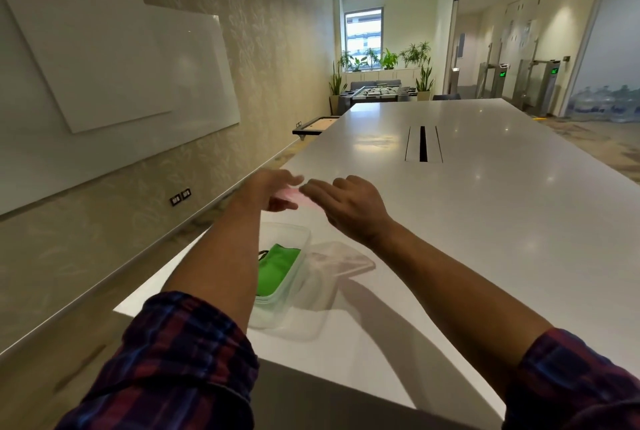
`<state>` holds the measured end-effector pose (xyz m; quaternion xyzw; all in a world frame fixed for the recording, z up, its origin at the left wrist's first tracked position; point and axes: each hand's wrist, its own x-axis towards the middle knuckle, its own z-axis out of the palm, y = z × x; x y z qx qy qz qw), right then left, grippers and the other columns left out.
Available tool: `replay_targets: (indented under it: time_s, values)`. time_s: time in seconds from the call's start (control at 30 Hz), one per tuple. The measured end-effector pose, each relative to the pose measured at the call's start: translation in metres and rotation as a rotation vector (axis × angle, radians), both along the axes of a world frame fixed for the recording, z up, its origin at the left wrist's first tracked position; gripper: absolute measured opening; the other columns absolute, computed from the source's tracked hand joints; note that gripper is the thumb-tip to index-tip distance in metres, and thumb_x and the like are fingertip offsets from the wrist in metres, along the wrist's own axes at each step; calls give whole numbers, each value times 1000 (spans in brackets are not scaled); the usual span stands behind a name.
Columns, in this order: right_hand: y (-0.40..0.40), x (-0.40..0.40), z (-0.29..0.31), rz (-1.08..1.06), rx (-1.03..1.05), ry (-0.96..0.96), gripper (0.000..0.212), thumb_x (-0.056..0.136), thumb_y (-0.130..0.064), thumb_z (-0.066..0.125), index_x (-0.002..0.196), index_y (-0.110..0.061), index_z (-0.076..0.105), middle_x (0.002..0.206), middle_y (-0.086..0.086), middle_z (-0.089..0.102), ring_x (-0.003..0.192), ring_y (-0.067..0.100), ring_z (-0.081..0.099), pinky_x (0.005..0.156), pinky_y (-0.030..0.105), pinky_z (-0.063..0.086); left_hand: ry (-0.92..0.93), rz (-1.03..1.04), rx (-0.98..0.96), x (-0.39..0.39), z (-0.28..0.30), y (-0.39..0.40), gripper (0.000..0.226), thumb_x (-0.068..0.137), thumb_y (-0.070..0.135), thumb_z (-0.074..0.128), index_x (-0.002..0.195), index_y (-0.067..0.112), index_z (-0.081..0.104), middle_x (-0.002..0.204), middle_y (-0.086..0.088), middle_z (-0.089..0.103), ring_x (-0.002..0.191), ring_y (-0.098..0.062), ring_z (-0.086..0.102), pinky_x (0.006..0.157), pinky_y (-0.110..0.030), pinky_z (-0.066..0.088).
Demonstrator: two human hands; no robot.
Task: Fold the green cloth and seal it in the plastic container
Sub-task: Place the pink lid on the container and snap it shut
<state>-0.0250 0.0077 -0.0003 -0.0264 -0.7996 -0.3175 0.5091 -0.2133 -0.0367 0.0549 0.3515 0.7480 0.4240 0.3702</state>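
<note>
The green cloth [277, 267] lies folded inside a clear plastic container [298, 232] near the table's left front corner. My left forearm crosses over the container and hides part of it. A second clear plastic piece [343, 258], a lid or a shallow tray, rests against the container's right side. Both hands are raised beyond the container. My left hand [273, 192] curls around a small blurred pink object [294, 195]. My right hand [348, 206] has its fingers stretched toward that object; whether it grips it I cannot tell.
The long white table [485, 221] runs away from me, with a cable slot [423, 144] in its middle. The table's left edge and front corner are close to the container. A wall with whiteboards [121, 66] stands on the left.
</note>
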Motion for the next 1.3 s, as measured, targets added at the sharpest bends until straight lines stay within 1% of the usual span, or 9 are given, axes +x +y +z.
replay_targets:
  time_s: [0.2,0.37,0.53,0.67,0.8,0.93,1.1,1.2,1.3]
  values:
    - [-19,-18,-7,141,283,-156,21,102,-16,58,122,-13,53,98,0,75,52,19,50,46,29,40,132,-79,-300,-30,-20,-13,57,79,59,74,97,6,62,77,-7,63,63,-16,59,61,-27,38]
    - [-35,-30,-25,169,240,-220,16,107,-11,47,113,-12,62,96,5,74,59,23,57,49,31,44,202,126,-81,-40,-49,-10,50,86,44,73,109,0,70,101,-13,73,92,-31,71,87,-40,57]
    - [-44,-33,-60,83,71,-375,32,86,-17,82,117,-13,73,109,7,74,60,22,62,49,25,38,512,256,-164,-50,-67,-31,54,87,46,57,121,4,65,125,-19,65,113,-36,61,101,-44,49]
    - [-48,-38,-72,72,-23,-424,40,79,-20,88,116,-12,73,110,9,75,54,21,63,49,23,33,644,319,-224,-50,-80,-39,57,93,46,49,128,2,62,131,-21,62,120,-38,58,94,-40,46]
    - [-54,-41,-83,168,-99,-461,32,85,-14,81,115,-9,71,105,12,75,58,25,66,49,26,45,701,352,-198,-51,-87,-41,56,97,45,47,125,-1,63,128,-21,65,118,-37,61,84,-37,47]
    - [-62,-43,-80,226,-258,-481,28,95,-28,69,116,-9,69,105,11,74,66,27,69,53,27,52,698,373,-190,-53,-89,-44,56,98,45,46,127,-1,63,128,-21,65,118,-38,62,90,-41,50]
    - [-61,-43,-79,202,-327,-502,61,88,-64,65,120,-12,69,112,10,74,89,27,69,75,29,52,695,382,-186,-54,-95,-48,43,94,43,54,106,3,65,113,-17,69,102,-34,66,76,-36,49]
    - [-63,-42,-82,105,-429,-500,70,87,-68,63,131,-13,63,130,11,68,111,31,66,94,41,54,675,401,-190,-58,-96,-51,37,86,42,67,89,7,59,100,-15,69,83,-27,62,68,-32,47]
    - [-65,-43,-82,83,-548,-529,72,88,-68,62,136,-14,60,133,7,69,114,30,68,96,41,54,646,402,-171,-62,-96,-52,47,82,45,73,97,2,66,99,-16,69,92,-31,68,67,-34,47]
